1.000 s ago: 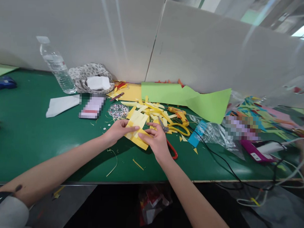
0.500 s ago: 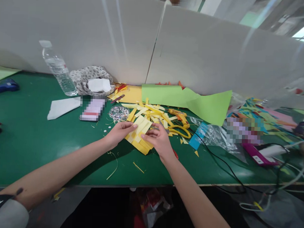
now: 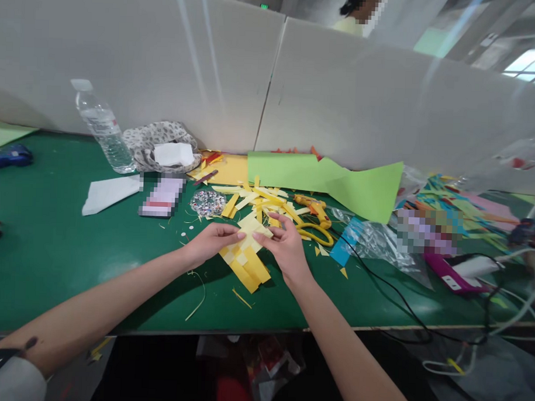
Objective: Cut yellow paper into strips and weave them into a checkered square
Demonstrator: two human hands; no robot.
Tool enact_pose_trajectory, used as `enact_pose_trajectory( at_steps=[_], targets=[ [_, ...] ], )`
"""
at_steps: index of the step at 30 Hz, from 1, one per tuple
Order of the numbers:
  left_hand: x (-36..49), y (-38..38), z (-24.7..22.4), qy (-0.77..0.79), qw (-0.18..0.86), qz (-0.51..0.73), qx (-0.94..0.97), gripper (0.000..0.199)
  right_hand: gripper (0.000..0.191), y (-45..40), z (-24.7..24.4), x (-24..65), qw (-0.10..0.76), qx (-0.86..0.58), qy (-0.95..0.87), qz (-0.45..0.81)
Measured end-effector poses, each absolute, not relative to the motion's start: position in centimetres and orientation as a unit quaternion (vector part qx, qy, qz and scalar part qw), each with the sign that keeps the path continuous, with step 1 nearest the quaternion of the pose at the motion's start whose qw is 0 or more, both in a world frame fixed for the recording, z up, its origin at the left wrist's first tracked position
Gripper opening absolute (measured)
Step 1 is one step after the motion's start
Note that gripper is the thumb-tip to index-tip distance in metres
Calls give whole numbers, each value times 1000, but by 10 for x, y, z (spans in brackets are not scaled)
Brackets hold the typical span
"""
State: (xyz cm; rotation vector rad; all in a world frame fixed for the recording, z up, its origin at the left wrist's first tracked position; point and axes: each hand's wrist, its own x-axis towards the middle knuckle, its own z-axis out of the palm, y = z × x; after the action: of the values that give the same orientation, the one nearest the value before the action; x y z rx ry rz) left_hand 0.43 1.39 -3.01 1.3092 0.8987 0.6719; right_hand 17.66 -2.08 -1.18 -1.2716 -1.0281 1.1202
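Observation:
A woven piece of pale and deeper yellow paper strips [image 3: 246, 265] is held between both hands above the green table. My left hand [image 3: 213, 242] pinches its upper left edge between thumb and fingers. On the other side, my right hand [image 3: 287, 245] has its thumb on the pale strips at the upper right, with the fingers curled behind. Just beyond the hands lies a heap of loose yellow strips [image 3: 267, 197]. Yellow-handled scissors [image 3: 315, 234] rest right of the heap, their blades mostly hidden.
An orange-yellow glue gun [image 3: 313, 207], green paper [image 3: 355, 189], blue card [image 3: 347, 241] and clear plastic lie behind and right. A bottle [image 3: 105, 127], patterned cloth [image 3: 162, 132], phone [image 3: 164, 197] and sequin pile [image 3: 208, 203] stand left. A cable crosses the right side.
The woven piece has turned slightly and hangs lower toward the table's front edge. My right thumb has moved up onto the pale strips. The view has shifted slightly.

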Motion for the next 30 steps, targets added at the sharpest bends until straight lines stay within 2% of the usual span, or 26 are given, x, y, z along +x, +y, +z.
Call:
enact_pose_trajectory(
  at_steps=[4, 17, 30],
  targets=[
    [5, 14, -31, 359, 678, 294, 571, 24, 62, -20, -14, 178, 544, -543, -440, 463],
    [6, 10, -26, 368, 672, 278, 579, 27, 60, -23, -13, 178, 527, -545, -488, 432],
    [10, 7, -21, 479, 624, 292, 544, 20, 43, -31, -10, 172, 506, -569, -547, 348]
  ],
)
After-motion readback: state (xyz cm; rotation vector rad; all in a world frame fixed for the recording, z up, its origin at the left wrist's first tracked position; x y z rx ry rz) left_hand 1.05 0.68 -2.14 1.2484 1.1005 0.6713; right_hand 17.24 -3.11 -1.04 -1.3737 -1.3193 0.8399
